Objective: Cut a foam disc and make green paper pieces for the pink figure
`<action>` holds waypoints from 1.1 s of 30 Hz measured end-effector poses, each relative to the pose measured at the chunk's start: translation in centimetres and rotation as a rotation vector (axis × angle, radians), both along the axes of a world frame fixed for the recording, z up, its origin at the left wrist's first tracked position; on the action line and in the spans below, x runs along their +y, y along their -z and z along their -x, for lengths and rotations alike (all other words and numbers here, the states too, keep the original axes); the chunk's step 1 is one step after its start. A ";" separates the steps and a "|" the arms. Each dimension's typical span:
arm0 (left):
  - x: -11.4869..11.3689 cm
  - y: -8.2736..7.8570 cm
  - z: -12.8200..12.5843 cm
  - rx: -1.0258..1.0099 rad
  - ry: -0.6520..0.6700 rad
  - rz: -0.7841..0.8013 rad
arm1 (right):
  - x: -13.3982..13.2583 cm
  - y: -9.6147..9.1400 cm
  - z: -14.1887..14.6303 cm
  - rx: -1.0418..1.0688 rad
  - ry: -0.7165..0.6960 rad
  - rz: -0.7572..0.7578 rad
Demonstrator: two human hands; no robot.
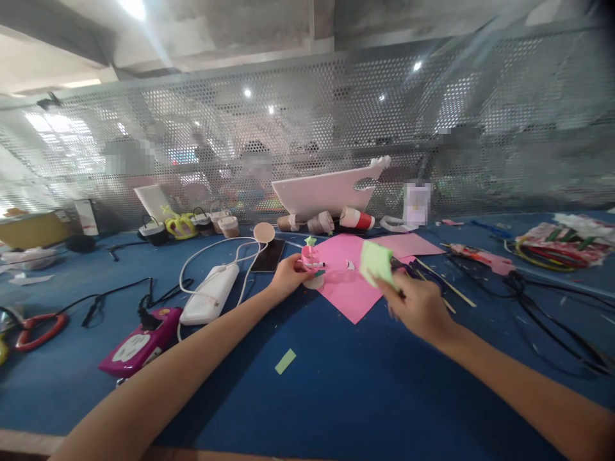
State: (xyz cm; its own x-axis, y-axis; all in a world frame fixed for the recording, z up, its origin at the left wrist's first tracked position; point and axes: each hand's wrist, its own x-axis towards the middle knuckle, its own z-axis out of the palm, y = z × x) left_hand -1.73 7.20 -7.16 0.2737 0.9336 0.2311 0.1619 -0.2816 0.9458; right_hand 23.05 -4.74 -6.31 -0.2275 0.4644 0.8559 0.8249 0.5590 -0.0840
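My left hand [289, 279] is closed at the side of a small pink paper craft [310, 256] with a green star on top. A dark-tipped piece and a pale round base show by its fingertips. In my right hand [420, 306] is a light green piece of paper [376, 262], raised over the right side of the pink paper sheet [353, 298] and smeared by motion. On the sheet lies a small white scrap [350, 264]. A light green paper strip [285, 361] rests on the blue table in front of my hands.
Left of my hands are a white power bank [211, 296] with cables, a dark phone [268, 256] and a magenta device [139, 342]. Wooden sticks [454, 287] lie by my right hand. Paper cups [356, 219] and a white board [327, 187] stand behind, before a perforated metal screen [307, 121].
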 end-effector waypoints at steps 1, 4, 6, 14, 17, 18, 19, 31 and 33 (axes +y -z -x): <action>0.0 0.0 0.0 0.003 0.004 0.005 | -0.3 0.0 0.3 -0.088 -0.110 0.009; -0.2 -0.2 -0.1 -0.011 0.015 0.021 | -0.3 0.1 0.6 -0.138 -0.201 0.029; -0.3 -0.3 -0.2 -0.013 0.009 0.011 | 0.3 0.3 0.1 0.025 -0.041 0.044; -0.3 -0.2 -0.2 -0.023 0.011 0.008 | -0.6 0.0 1.0 -0.095 -0.325 0.092; -0.2 -0.2 -0.2 -0.042 0.015 0.003 | 0.0 -0.1 0.4 0.092 -0.140 0.096; -0.2 -0.1 -0.2 -0.036 0.015 -0.002 | 0.2 -0.1 0.1 0.189 -0.049 0.107; -0.1 -0.1 -0.2 -0.021 0.015 -0.009 | 0.3 -0.2 -0.1 0.273 0.008 0.123; 0.2 0.1 -0.2 0.056 0.006 -0.078 | 0.5 0.1 -0.1 0.283 0.056 0.127; 0.3 0.3 -0.2 0.066 -0.002 -0.084 | -0.2 0.0 0.5 0.182 -0.081 0.123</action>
State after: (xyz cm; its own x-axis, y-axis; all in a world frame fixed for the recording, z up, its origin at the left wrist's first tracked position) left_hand -1.52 7.54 -7.41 0.2894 0.9121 0.2903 0.2234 -0.3593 0.9061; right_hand 22.58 -4.90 -6.28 -0.1153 0.5542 0.8243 0.7430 0.5989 -0.2987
